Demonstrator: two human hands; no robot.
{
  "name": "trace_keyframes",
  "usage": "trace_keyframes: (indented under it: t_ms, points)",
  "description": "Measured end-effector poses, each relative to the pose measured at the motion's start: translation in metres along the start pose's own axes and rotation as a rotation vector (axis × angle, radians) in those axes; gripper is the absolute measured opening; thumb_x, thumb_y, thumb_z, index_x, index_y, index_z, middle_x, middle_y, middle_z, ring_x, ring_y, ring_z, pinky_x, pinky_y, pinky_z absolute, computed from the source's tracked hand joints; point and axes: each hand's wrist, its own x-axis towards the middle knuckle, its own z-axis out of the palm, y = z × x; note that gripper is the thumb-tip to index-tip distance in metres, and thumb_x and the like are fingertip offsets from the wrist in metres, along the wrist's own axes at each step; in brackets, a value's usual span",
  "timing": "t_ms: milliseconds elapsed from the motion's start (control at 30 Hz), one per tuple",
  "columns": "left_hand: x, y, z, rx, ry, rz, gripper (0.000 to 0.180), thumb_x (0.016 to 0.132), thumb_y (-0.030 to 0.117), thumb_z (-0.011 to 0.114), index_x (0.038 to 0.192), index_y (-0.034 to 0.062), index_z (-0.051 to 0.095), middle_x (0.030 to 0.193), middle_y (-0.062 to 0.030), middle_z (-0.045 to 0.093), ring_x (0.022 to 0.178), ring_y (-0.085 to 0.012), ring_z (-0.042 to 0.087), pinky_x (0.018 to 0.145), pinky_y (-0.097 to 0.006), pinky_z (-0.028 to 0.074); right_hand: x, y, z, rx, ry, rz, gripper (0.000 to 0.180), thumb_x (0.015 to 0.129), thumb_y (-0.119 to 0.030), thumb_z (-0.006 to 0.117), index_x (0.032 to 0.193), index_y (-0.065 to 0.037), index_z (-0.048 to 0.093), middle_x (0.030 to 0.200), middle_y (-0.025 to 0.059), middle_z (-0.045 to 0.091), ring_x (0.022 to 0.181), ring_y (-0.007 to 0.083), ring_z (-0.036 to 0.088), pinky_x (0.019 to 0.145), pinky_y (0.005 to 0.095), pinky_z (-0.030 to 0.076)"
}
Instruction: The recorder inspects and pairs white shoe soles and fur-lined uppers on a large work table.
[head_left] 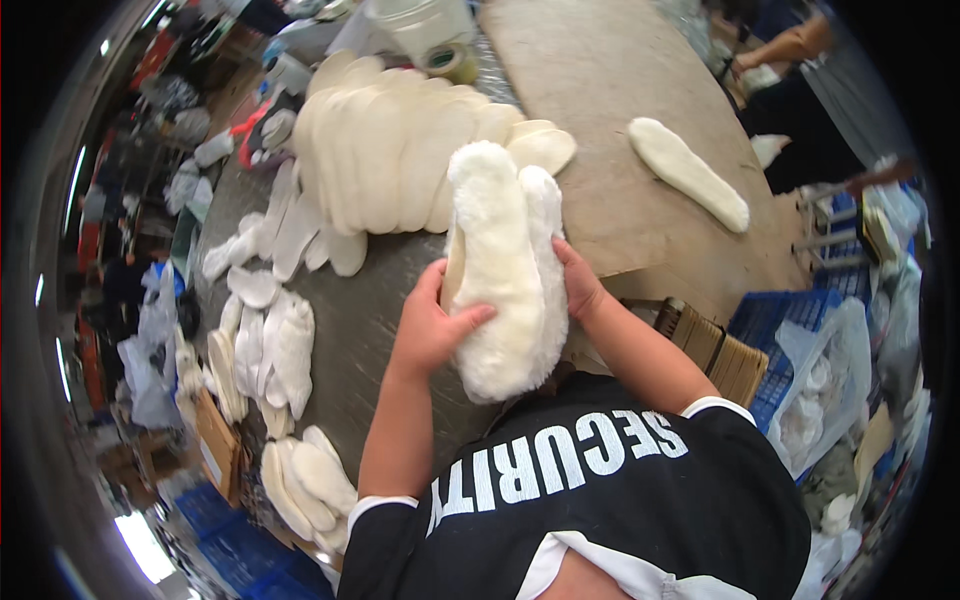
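Upright between my two hands stand cream fleece insoles (497, 250), held together over the table. A whiter fluffy insole (545, 220) shows behind the front one along its right side, and a tan edge peeks out at the left. My left hand (438, 322) is closed on the left edge, its thumb lying across the front fleece. At the right edge, my right hand (578, 280) grips the rear insole with its thumb up; its other fingers are mostly hidden. Just beyond lies a wide fanned row of cream insoles (385, 150).
A single fleece insole (690, 175) lies on the brown board (600, 90) at the right. White insole piles (275, 340) line the table's left side. A tape roll (452, 62) sits by a white bucket (415, 25). Blue crates (775, 325) stand at the right; another person's arm (790, 45) is far right.
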Motion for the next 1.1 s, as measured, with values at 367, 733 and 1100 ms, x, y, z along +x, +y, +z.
trace_keyframes:
  t_ms: [367,733,1100]
  points:
    - [-0.162,-0.039,-0.044,0.299,0.598,0.008,0.066,0.069,0.018,0.08,0.12,-0.0068,0.046,0.109,-0.0191,0.058,0.099,-0.0286,0.057,0.086,-0.036,0.046,0.029,0.149,0.082,-0.219,-0.463,0.52,0.079,0.069,-0.024,0.076,0.135,-0.001,0.038,0.125,0.0152,0.055,0.111,0.0285,0.057,0.097,0.0405,0.047]
    - [-0.276,-0.086,-0.072,-0.047,0.962,0.09,0.036,0.09,0.024,0.063,0.113,-0.0029,0.055,0.104,-0.0094,0.061,0.088,-0.0152,0.058,0.077,-0.027,0.048,0.04,0.253,0.072,0.026,-0.538,0.939,0.058,0.077,-0.021,0.069,0.126,0.002,0.049,0.115,0.0181,0.062,0.103,0.031,0.062,0.093,0.0445,0.049]
    - [-0.283,-0.101,-0.057,-0.479,0.61,-0.024,0.103,0.072,0.057,0.073,0.141,-0.0054,0.028,0.138,-0.0128,0.043,0.127,-0.0195,0.04,0.107,-0.032,0.027,0.036,0.279,0.064,0.21,-0.286,1.049,0.042,0.081,-0.018,0.068,0.117,0.0,0.059,0.11,0.0182,0.064,0.095,0.0276,0.066,0.086,0.0433,0.054]
